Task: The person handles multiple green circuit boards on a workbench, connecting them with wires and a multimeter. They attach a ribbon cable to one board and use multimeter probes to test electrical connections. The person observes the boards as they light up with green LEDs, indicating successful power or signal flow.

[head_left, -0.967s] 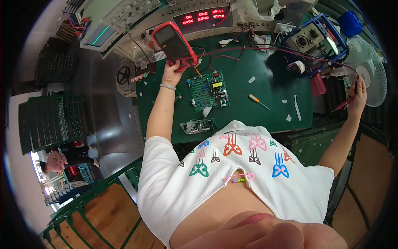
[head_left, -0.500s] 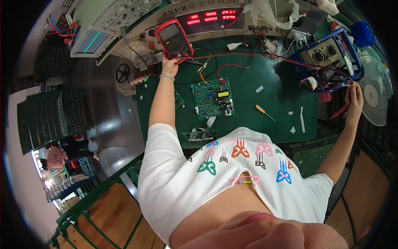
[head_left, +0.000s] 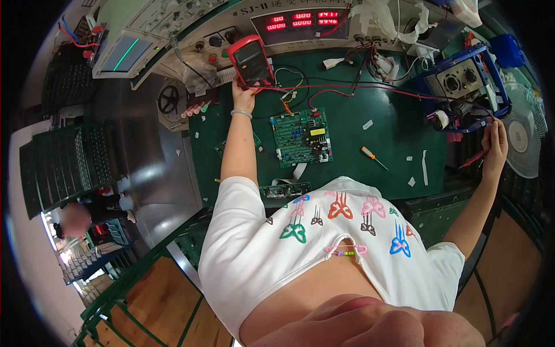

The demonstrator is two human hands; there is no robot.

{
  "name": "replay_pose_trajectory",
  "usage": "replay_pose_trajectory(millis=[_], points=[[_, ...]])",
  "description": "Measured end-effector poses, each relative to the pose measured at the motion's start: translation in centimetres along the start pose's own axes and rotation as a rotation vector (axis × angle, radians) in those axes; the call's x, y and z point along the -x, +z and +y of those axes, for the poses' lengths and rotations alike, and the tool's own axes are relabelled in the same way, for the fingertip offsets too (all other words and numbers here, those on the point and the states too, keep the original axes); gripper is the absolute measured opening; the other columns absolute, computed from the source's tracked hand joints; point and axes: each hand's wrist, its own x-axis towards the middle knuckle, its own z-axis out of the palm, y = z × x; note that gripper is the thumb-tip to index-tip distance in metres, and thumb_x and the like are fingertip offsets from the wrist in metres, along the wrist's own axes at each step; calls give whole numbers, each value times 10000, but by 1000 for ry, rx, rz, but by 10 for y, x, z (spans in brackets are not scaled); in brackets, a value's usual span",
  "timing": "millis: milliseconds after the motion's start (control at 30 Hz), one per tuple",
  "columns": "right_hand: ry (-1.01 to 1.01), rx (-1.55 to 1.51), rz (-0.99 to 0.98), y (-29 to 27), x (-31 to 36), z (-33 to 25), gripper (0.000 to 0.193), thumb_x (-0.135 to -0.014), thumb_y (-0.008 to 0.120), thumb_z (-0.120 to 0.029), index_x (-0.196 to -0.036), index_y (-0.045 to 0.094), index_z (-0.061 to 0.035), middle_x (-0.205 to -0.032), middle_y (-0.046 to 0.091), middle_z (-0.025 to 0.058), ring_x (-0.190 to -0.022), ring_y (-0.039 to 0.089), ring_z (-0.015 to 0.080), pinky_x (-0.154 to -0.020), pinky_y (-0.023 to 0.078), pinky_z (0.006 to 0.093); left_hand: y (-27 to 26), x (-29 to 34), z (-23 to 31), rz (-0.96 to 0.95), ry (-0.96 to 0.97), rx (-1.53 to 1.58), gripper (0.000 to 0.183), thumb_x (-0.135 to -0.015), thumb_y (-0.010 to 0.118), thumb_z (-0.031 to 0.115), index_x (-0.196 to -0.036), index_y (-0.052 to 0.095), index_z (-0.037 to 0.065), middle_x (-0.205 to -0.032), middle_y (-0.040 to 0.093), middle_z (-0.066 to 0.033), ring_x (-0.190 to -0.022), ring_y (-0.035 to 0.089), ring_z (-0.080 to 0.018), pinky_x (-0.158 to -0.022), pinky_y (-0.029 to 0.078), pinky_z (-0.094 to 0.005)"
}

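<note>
My left hand (head_left: 245, 98) grips the lower end of a red and dark grey multimeter (head_left: 252, 63) at the back of the green bench. Its display looks blank. Out at the far right, beside the blue-framed unit (head_left: 455, 81), my right hand (head_left: 495, 144) is closed on the test leads. A red test probe (head_left: 474, 158) hangs out below those fingers, and a red lead (head_left: 370, 86) runs from there across to the multimeter. Between my arms lies a green circuit board (head_left: 300, 137) with wires plugged into its far edge. A smaller board (head_left: 285, 191) sits by my shirt, near a ribbon cable.
An orange-handled screwdriver (head_left: 374, 157) and paper scraps lie right of the board. Loose cables (head_left: 376, 58) tangle at the back, under a panel with red digits (head_left: 302, 21). An oscilloscope (head_left: 125, 55) stands back left, a fan (head_left: 523, 130) far right. Another person sits far left.
The view has shifted slightly. My left hand has brought the multimeter a little to the right, still held. My right hand stays in nearly the same place with the leads.
</note>
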Motion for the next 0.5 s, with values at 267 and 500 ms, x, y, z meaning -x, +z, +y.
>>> replay_pose_trajectory(millis=[267,500], points=[[-40,-78,-5,-6,5,-3,268,-960,461,-194,-1112,555,6,-683,397,-37,-539,293,33,-473,217,188,-3,34,4,-36,-56,27,715,-640,558,-255,-1249,409,90,-1149,515,-68,-1015,545,-215,-841,497,-338],[-160,-373,-377,-39,-3,-75,324,-975,404,-237,-1160,473,21,-638,301,-43,-539,274,51,-513,231,205,16,49,51,-151,45,-128,725,-642,634,-202,-1288,399,27,-1198,523,-85,-1091,522,-203,-937,441,-335]])
